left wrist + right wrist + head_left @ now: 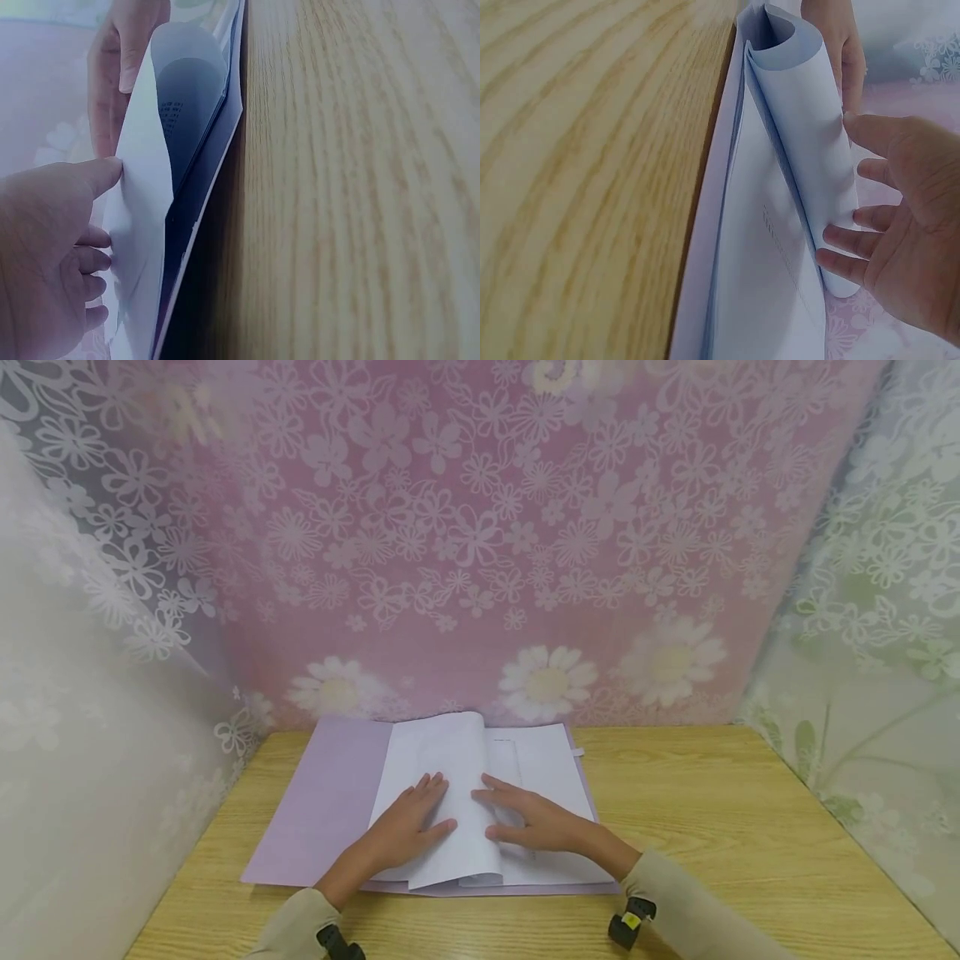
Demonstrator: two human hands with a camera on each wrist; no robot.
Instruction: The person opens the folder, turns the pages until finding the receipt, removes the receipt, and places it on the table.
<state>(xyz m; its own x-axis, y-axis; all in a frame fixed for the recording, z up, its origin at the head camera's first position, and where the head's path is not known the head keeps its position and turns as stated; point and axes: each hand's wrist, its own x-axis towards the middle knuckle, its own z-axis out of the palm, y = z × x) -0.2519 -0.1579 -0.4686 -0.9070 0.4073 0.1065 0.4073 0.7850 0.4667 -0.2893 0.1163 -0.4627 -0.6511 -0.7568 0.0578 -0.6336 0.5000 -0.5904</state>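
Note:
A lilac folder (330, 793) lies spread on the table with a stack of white sheets (542, 752) in it. One or more white pages (468, 747) are turned over to the left and bulge in a rounded fold near the middle. My left hand (408, 822) rests on the turned paper with fingers extended. To its right, my right hand (532, 818) has its straight fingertips at the fold. In the right wrist view, the fingers of the right hand (915, 217) touch the rolled paper (802, 135). Lines of print show under the lifted page (142, 187).
The wood-grain table (750, 827) extends to both sides and in front of the folder. Behind stands a pink floral curtain (480, 543), with pale floral sheeting (885, 610) at the right. A small white tab (577, 752) sticks out from the folder's right edge.

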